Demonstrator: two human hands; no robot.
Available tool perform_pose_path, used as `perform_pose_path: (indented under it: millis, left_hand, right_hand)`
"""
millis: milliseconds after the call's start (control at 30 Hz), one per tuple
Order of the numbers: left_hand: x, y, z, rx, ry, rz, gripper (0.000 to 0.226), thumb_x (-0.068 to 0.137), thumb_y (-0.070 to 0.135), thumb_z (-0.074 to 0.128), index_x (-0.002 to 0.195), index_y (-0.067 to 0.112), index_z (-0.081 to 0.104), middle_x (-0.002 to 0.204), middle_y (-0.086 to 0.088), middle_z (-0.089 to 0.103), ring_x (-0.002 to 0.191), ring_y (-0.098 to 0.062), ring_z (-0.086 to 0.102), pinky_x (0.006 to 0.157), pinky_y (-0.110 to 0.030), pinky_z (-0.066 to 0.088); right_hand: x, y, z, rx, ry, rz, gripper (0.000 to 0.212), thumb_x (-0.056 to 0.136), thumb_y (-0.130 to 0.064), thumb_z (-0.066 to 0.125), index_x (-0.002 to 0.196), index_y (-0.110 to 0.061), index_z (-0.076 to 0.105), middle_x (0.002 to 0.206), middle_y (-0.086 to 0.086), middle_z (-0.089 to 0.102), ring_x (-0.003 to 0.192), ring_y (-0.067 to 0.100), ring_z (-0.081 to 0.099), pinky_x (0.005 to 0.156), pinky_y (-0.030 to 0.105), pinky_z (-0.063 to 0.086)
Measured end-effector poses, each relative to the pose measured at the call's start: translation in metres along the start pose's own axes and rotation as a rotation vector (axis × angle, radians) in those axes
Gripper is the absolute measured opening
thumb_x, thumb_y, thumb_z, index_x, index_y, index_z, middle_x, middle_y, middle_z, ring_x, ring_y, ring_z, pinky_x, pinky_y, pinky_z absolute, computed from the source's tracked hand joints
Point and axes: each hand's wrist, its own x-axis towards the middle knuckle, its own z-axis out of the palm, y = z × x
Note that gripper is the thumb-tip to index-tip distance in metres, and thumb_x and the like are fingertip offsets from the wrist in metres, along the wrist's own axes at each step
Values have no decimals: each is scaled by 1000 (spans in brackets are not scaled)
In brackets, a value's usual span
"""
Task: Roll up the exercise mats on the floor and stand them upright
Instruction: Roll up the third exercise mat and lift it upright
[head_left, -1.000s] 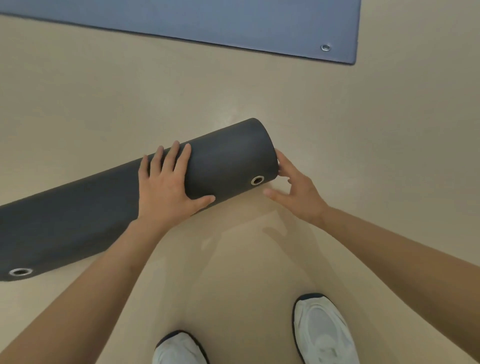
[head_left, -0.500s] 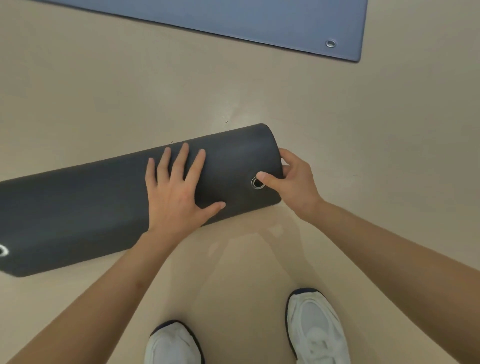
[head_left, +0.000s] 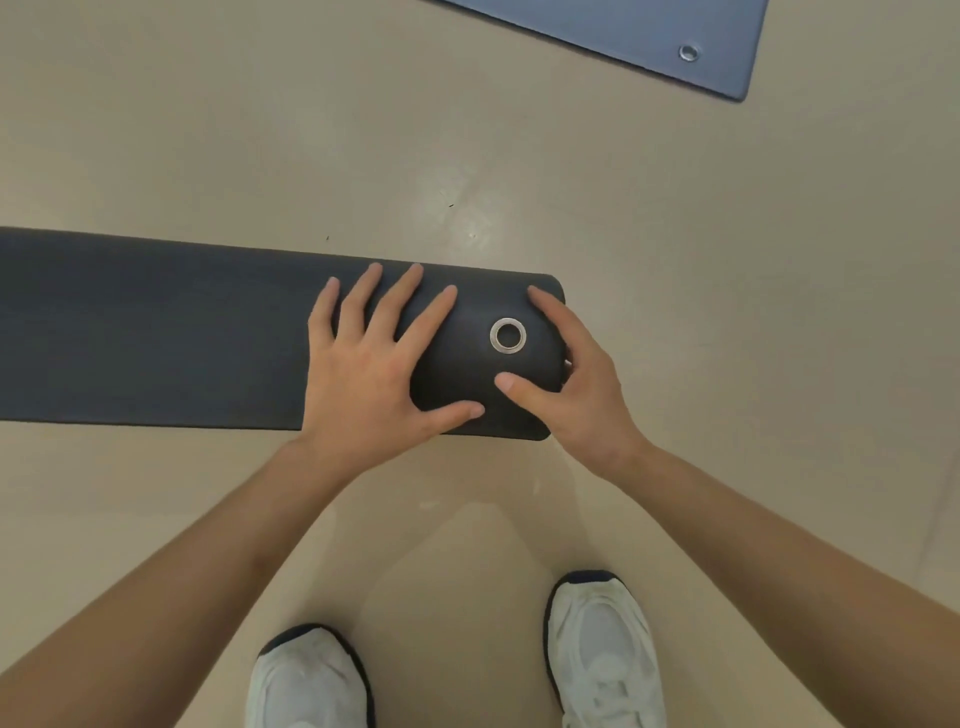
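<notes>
— How many mats?
— Two. One dark rolled mat (head_left: 156, 332) lies on the floor (head_left: 727, 260) before two white shoes (head_left: 602, 649). One blue mat (head_left: 649, 26) lies flat, well apart.
— And the hands?
— The left hand (head_left: 363, 374) presses flat on the roll, fingers spread. The right hand (head_left: 576, 384) grips its end, beside one metal eyelet (head_left: 508, 335).

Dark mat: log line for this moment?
dark mat: rolled, lying down | left hand: flat on it | right hand: gripping its end | blue mat: unrolled
</notes>
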Motion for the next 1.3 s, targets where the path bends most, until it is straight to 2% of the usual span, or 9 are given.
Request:
perform_pose_path:
  millis: [233, 467, 600, 667, 767, 1033, 1133, 1233, 1300]
  left_hand:
    - [13, -9, -9, -27, -6, 25, 105, 70, 89, 61, 152, 24, 48, 156, -10, 46, 145, -39, 39, 119, -63, 20]
    - [-38, 21, -119, -169, 101, -263, 65, 87, 60, 65, 142, 26, 60, 151, -9, 52, 140, -37, 46, 100, -52, 43]
    - [-55, 29, -224, -305, -5, -531, 83, 79, 71, 62, 148, 27, 53, 156, -8, 46, 143, -36, 41, 102, -52, 49]
    - [-63, 28, -274, -328, -59, -603, 90, 77, 79, 57, 152, 30, 48, 159, -7, 43, 145, -35, 40, 100, -51, 52]
    - [-76, 15, -329, -306, -87, -627, 87, 79, 78, 57, 152, 30, 48, 156, -9, 46, 139, -35, 48, 93, -53, 57]
    - [-94, -60, -390, -391, 48, -662, 75, 80, 50, 65, 147, 18, 54, 144, -16, 59, 106, -38, 72, 73, -47, 62]
    - [-96, -91, -407, -402, 148, -662, 63, 86, 43, 66, 141, 12, 61, 136, -19, 64, 116, -35, 69, 76, -44, 63]
    - [-89, -124, -429, -473, 113, -677, 58, 87, 38, 62, 140, 14, 63, 131, -16, 68, 122, -30, 66, 82, -44, 62]
    - [-82, -146, -448, -538, 53, -685, 58, 85, 38, 59, 139, 17, 64, 130, -15, 69, 121, -29, 67, 89, -43, 60]
  right_hand:
    - [16, -21, -19, 94, -107, 87, 78, 82, 10, 77, 149, -17, 46, 139, 0, 61, 121, 23, 65, 97, 51, 58]
    - [-28, -124, -5, 106, -145, 62, 73, 84, 3, 77, 147, -20, 46, 137, 5, 63, 119, 19, 66, 90, 38, 59]
    - [-65, -222, 15, 55, -273, 70, 71, 85, 3, 76, 143, -26, 48, 137, 6, 61, 111, 15, 68, 78, 21, 57]
    - [-82, -269, 31, 9, -338, 80, 72, 85, 4, 76, 142, -29, 48, 135, 5, 62, 107, 12, 70, 80, 23, 59]
    - [-96, -326, 60, -47, -450, 84, 74, 86, 3, 75, 147, -24, 44, 131, 5, 66, 107, 12, 72, 91, 35, 61]
    - [-102, -417, 123, -61, -664, 120, 86, 89, 11, 68, 160, -15, 27, 116, 9, 75, 107, 12, 73, 94, 25, 57]
    - [-97, -444, 146, -55, -720, 108, 90, 91, 5, 69, 161, -20, 19, 121, 10, 72, 111, 13, 71, 100, 28, 54]
    - [-97, -467, 163, -170, -684, 38, 86, 92, -6, 71, 161, -24, 22, 128, 2, 68, 120, 11, 65, 107, 32, 51]
    - [-98, -474, 167, -333, -479, -70, 74, 91, -12, 73, 156, -20, 37, 122, -4, 67, 117, 10, 64, 104, 33, 52]
